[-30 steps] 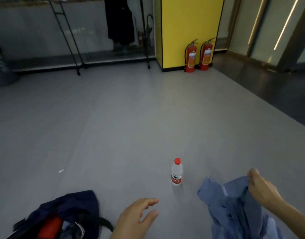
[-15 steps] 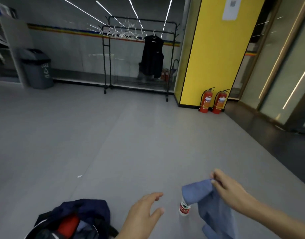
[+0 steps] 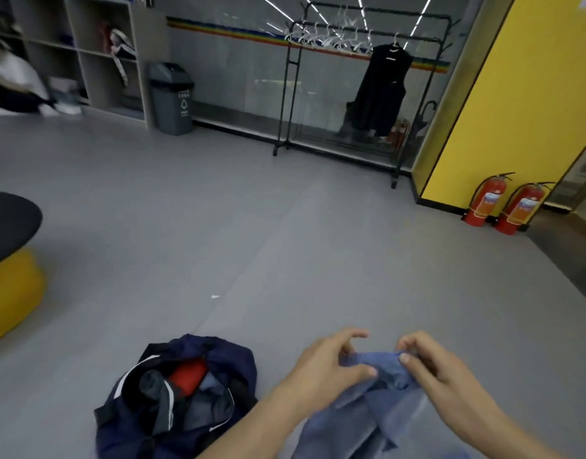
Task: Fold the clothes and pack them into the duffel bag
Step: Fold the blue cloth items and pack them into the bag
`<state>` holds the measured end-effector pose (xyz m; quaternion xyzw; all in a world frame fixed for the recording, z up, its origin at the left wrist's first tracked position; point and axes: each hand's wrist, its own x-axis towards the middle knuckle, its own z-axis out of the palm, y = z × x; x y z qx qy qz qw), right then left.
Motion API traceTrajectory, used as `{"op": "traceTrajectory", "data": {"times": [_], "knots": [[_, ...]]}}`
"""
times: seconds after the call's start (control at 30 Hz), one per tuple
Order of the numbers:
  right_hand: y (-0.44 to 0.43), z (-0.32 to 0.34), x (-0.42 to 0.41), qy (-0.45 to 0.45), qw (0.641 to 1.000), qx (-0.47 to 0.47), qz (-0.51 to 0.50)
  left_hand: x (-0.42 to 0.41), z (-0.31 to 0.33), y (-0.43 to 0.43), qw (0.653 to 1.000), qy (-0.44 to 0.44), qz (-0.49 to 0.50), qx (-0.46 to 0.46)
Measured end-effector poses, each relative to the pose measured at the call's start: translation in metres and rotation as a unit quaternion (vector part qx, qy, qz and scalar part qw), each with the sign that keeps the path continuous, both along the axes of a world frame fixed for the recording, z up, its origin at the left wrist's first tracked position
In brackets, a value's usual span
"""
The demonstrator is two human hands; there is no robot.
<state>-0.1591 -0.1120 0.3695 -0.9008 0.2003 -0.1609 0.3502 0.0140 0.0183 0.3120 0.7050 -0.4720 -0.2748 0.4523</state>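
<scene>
A blue shirt (image 3: 377,412) hangs in front of me at the lower right. My left hand (image 3: 324,366) and my right hand (image 3: 430,362) both pinch its top edge, close together. To the left on the grey floor lies the navy duffel bag (image 3: 232,359), open, with red, grey and blue clothes inside it. The water bottle seen before is hidden from view.
A round black-topped yellow seat (image 3: 10,286) stands at the left edge. Further off are a black clothes rack (image 3: 367,94) with a dark garment, a grey bin (image 3: 172,97), shelves, and two red fire extinguishers (image 3: 503,203) by a yellow pillar.
My left hand has come across and taken hold of the blue shirt beside my right hand. The view has tilted up and turned left, so the bottle is no longer seen.
</scene>
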Motion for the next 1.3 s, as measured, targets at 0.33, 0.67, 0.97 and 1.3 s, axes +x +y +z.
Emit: {"op": "traceTrajectory", "data": {"times": [0.33, 0.67, 0.97, 1.3], "knots": [[-0.016, -0.021, 0.008, 0.077, 0.995, -0.055, -0.044, 0.014, 0.017, -0.022, 0.994, -0.100, 0.011, -0.046], [-0.044, -0.050, -0.024, 0.229, 0.942, -0.220, -0.108, 0.054, 0.013, 0.014, 0.966, -0.210, 0.152, -0.012], [-0.057, -0.007, -0.042, 0.066, 0.978, 0.002, -0.200, 0.080, 0.024, 0.027, 0.943, -0.285, 0.159, 0.060], [-0.124, -0.020, 0.002, -0.128, 0.945, 0.158, -0.258, 0.095, 0.027, -0.051, 0.978, 0.105, 0.178, -0.037]]}}
